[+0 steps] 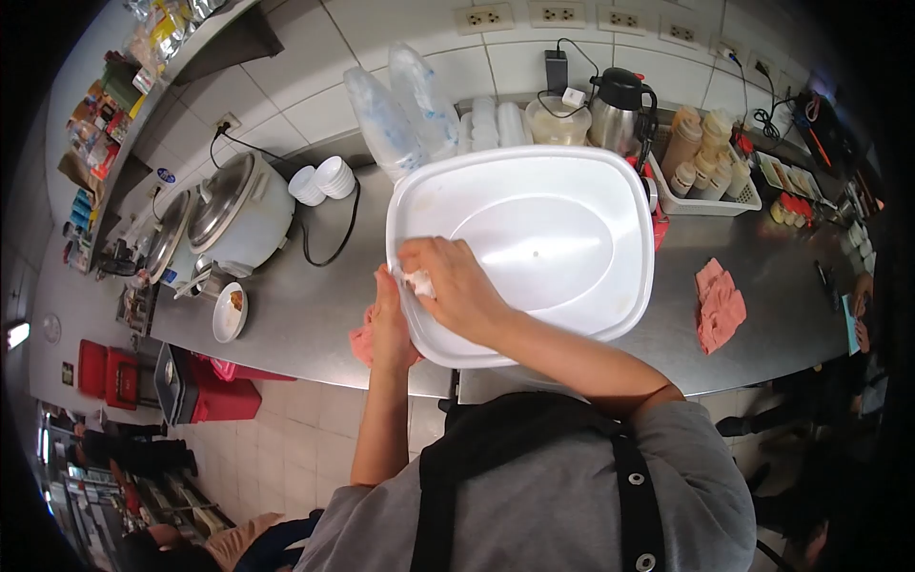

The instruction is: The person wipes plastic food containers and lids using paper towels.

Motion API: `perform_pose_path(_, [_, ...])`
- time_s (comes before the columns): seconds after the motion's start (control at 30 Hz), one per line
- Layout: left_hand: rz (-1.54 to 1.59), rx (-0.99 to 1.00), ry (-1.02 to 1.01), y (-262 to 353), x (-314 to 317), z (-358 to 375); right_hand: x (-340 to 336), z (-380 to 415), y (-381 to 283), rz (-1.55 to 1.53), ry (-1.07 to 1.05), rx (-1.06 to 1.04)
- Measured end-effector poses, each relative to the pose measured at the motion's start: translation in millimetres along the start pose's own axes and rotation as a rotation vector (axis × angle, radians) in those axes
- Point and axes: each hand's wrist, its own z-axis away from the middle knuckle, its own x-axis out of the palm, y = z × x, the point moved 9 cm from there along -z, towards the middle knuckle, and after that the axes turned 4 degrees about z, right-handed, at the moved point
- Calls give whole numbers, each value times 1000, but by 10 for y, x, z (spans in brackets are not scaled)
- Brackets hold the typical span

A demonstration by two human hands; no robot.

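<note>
A large white plastic tub (536,210) stands in front of me on the steel counter. My right hand (456,286) reaches into it, fingers curled round a crumpled white wad (419,282) that looks like tissue, pressed at the inner left wall. On the outside of that same wall, my left hand (387,319) grips the tub at its rim, fingers pointing up. Behind the left wrist a pink cloth (362,343) lies on the counter, partly covered by the hand.
Left on the steel counter (315,305) are a rice cooker (253,214), a small white bowl (229,313) and stacked cups (329,179). Bagged cups (386,119), a thermos (618,114) and a bottle basket (705,202) line the back. Another pink cloth (719,305) lies right. People are nearby.
</note>
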Motion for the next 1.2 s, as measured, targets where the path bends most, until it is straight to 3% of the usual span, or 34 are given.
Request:
perform_pose_path(0.23, [-158, 118, -21, 182, 200, -39, -283, -513, 172, -16, 239, 103])
perform_pose_path(0.5, [-3, 153, 98, 266, -141, -142, 232, -20, -129, -71, -76, -90])
perform_pose_path(0.67, [-100, 223, 198, 402, -221, -151, 368, 228, -168, -33, -254, -79])
perform_pose_path(0.77, [-81, 277, 184, 418, -277, -180, 393, 285, -86, 10, -500, -46])
perform_pose_path(0.87, [-156, 301, 193, 431, -443, -269, 204, 286, 339, -192, -663, 310])
perform_pose_path(0.97, [-203, 346, 220, 572, -465, -264, -64, 212, 718, -517, -404, 415])
perform_pose_path(1.07, [-238, 344, 210, 540, -416, -220, -97, 329, 848, -896, -337, 704])
perform_pose_path(1.2, [-172, 319, 179, 487, -339, -201, -92, 326, 823, -1056, -317, 706])
